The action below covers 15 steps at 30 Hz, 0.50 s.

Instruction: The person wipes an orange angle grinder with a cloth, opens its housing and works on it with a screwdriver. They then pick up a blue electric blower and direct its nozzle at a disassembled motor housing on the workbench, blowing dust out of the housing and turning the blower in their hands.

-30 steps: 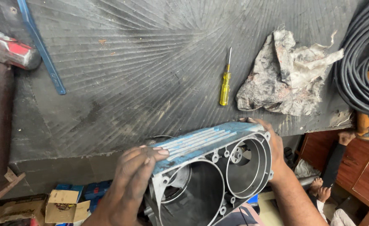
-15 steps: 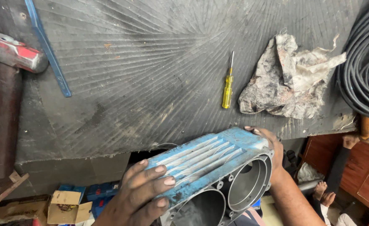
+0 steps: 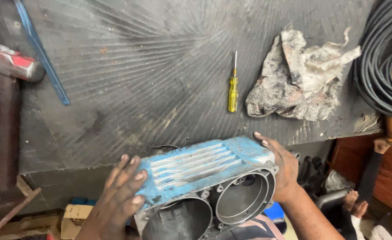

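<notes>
I hold a blue-painted metal housing (image 3: pixel 205 169) with cooling ribs on top and two large round bores facing me. It hangs just below the near edge of the dark ribbed workbench mat (image 3: pixel 151 80). My left hand (image 3: pixel 118 195) grips its left end, fingers over the top. At the right end, my right hand (image 3: pixel 282 166) clasps the housing with fingers curled over the upper corner. A yellow-handled screwdriver (image 3: pixel 233 89) lies on the mat above the housing.
A dirty crumpled rag (image 3: pixel 298 78) lies right of the screwdriver. Coiled black cable (image 3: pixel 382 58) sits at the right edge. A red-headed hammer (image 3: pixel 9 64) and a blue strip (image 3: pixel 42 51) lie at the left. Cardboard boxes (image 3: pixel 73 218) and wooden furniture (image 3: pixel 391 178) are below the bench.
The housing has tilted so its ribbed blue top faces up more and the bores show less. Both hands stayed on its ends and shifted slightly.
</notes>
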Available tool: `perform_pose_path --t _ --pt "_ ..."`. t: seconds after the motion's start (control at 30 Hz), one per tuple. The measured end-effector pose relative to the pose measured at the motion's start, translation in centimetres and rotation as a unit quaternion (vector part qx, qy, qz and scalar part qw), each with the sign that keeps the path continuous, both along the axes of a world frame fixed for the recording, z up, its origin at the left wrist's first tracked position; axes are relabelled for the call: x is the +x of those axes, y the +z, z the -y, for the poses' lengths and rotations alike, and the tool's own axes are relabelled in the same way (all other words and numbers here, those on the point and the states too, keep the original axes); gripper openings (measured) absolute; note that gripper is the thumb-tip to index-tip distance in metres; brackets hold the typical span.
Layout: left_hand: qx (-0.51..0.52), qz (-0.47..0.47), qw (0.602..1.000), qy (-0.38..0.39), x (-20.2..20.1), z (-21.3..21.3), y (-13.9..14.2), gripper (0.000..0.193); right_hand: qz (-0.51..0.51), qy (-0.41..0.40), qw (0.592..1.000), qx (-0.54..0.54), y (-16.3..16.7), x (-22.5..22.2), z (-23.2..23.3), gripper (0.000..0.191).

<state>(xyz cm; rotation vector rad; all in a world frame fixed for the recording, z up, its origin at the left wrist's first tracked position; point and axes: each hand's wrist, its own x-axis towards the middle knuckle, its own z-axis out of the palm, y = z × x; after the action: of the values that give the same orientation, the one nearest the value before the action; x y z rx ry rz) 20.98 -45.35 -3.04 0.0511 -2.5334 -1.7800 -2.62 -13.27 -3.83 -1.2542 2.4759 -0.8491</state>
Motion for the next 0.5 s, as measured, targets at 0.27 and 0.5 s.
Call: perform_pose_path --t 0.27,0.5 --pt "0.008 -0.006 0.999 0.030 -1.8 1.0 0.9 0.116 -0.006 0.004 1.000 0.008 2.8 -0.2 2.6 0.070" --pt "-0.031 0.123 0.991 0.050 -3.6 2.1 4.8 0.133 0.055 0.000 0.995 0.082 5.3 -1.5 4.0 0.097"
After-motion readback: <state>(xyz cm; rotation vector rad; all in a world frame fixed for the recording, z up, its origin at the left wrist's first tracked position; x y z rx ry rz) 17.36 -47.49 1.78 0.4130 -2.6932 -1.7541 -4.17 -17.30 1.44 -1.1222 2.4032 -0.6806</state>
